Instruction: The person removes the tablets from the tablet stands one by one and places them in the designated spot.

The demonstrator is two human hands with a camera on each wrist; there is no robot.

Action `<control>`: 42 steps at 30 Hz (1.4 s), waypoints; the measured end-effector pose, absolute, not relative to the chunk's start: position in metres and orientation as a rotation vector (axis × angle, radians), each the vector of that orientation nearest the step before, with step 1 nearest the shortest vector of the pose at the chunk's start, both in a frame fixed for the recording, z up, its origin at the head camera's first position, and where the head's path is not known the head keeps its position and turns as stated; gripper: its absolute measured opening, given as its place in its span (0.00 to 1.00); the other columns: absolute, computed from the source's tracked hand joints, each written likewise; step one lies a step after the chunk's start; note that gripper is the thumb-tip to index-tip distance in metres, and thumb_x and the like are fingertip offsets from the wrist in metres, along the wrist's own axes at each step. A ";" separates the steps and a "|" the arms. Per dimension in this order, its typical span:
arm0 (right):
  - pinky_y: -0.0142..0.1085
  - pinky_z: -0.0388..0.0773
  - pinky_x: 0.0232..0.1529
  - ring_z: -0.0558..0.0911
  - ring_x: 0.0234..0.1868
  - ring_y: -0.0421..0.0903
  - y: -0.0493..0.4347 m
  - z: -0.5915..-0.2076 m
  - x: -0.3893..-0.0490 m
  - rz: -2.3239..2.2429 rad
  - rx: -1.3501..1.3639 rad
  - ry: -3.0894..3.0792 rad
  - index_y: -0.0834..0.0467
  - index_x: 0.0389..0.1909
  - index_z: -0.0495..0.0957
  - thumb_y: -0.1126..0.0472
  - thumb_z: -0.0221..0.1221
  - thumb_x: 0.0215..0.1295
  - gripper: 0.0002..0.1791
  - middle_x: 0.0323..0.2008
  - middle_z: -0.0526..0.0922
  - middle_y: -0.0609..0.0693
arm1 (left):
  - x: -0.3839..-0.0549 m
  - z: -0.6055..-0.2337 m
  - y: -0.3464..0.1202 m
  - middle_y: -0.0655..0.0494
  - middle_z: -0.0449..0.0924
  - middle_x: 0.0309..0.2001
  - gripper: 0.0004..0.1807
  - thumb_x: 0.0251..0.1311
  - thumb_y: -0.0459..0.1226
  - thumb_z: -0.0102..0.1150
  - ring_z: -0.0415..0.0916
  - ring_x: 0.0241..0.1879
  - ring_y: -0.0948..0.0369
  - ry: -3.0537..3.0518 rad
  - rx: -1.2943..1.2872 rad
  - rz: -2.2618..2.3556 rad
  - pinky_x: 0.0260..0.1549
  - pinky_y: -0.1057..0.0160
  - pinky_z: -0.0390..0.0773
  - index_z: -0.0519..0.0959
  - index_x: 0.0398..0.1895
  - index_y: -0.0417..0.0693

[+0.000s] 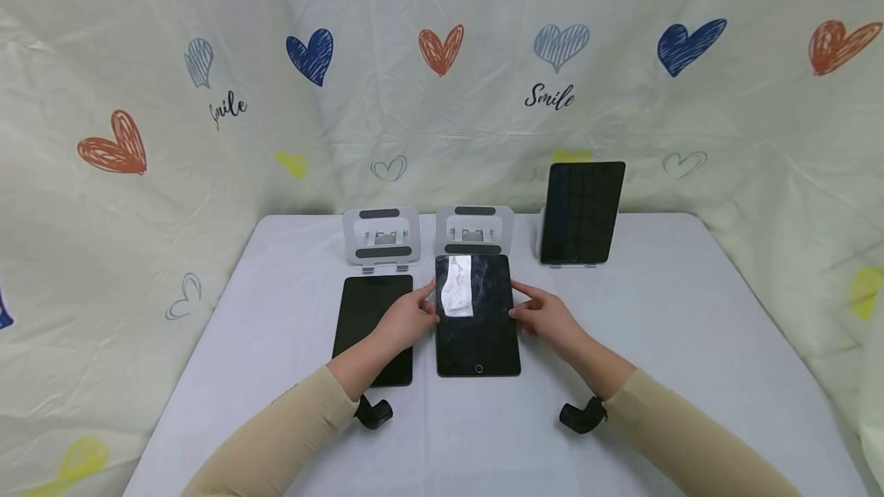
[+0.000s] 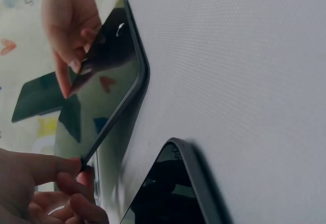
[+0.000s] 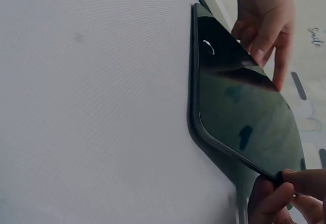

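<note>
A black tablet [image 1: 483, 343] is held between both hands at the middle of the table, screen up. My left hand [image 1: 407, 320] pinches its left long edge, thumb on the rim in the left wrist view. On the opposite edge, my right hand [image 1: 545, 317] pinches it between thumb and fingers. In the right wrist view the tablet [image 3: 244, 112] is tilted over the cloth, a shadow beneath its side. Just behind its top edge stands a grey tablet stand [image 1: 508, 230]. A second black tablet [image 1: 359, 313] lies flat under the left forearm, partly hidden by it.
Another grey stand [image 1: 351, 232] is at the back left, behind the flat tablet. At the back right, a third tablet [image 1: 583, 213] leans upright on a stand mostly hidden behind it. A white cloth covers the table [image 1: 691, 374]; a heart-patterned curtain [image 1: 483, 129] hangs behind.
</note>
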State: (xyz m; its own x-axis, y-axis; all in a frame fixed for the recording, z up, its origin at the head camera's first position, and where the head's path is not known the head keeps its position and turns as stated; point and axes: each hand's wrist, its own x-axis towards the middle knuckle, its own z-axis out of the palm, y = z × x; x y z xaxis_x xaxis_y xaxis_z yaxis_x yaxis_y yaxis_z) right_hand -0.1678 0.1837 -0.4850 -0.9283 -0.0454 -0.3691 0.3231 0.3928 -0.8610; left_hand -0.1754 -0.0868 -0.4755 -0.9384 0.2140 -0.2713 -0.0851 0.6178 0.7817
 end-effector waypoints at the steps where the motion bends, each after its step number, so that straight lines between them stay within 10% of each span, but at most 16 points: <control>1: 0.36 0.75 0.32 0.76 0.31 0.48 0.184 -0.486 -0.167 -1.539 0.241 2.319 0.52 0.75 0.61 0.65 0.62 0.67 0.37 0.39 0.83 0.56 | -0.175 -0.476 -0.086 0.55 0.76 0.35 0.38 0.62 0.33 0.64 0.70 0.27 0.58 2.502 0.109 1.225 0.25 0.62 0.71 0.62 0.76 0.52; 17: 0.37 0.74 0.32 0.76 0.31 0.47 0.191 -0.481 -0.166 -1.451 0.156 2.248 0.58 0.75 0.61 0.66 0.61 0.66 0.36 0.38 0.84 0.54 | -0.187 -0.487 -0.080 0.53 0.78 0.21 0.38 0.60 0.38 0.66 0.74 0.19 0.60 2.507 0.162 0.888 0.23 0.62 0.73 0.64 0.74 0.48; 29: 0.35 0.77 0.31 0.80 0.29 0.46 0.191 -0.479 -0.175 -1.266 0.103 2.335 0.62 0.73 0.63 0.65 0.63 0.64 0.36 0.32 0.83 0.54 | -0.190 -0.483 -0.074 0.50 0.73 0.65 0.36 0.62 0.39 0.65 0.74 0.21 0.61 2.542 0.204 0.715 0.25 0.63 0.73 0.66 0.73 0.47; 37: 0.35 0.77 0.26 0.79 0.22 0.45 0.189 -0.478 -0.184 -1.138 0.091 2.390 0.61 0.72 0.65 0.65 0.66 0.62 0.37 0.25 0.80 0.54 | -0.187 -0.478 -0.074 0.52 0.80 0.22 0.37 0.63 0.40 0.63 0.76 0.18 0.60 2.535 0.183 0.729 0.28 0.61 0.73 0.63 0.75 0.48; 42: 0.35 0.77 0.26 0.79 0.22 0.45 0.189 -0.480 -0.186 -1.079 0.102 2.400 0.60 0.71 0.66 0.64 0.66 0.62 0.36 0.27 0.80 0.55 | -0.186 -0.479 -0.074 0.54 0.77 0.18 0.37 0.63 0.40 0.63 0.75 0.16 0.60 2.549 0.205 0.701 0.27 0.61 0.73 0.63 0.75 0.46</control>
State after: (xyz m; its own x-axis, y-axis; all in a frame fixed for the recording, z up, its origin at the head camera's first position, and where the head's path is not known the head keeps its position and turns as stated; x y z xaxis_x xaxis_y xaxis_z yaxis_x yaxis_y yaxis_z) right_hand -0.1856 0.1887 -0.4803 -0.8710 -0.1330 -0.4730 0.2654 0.6827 -0.6808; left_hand -0.1863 -0.0738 -0.4791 -0.8710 0.2643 -0.4141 0.0154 0.8572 0.5147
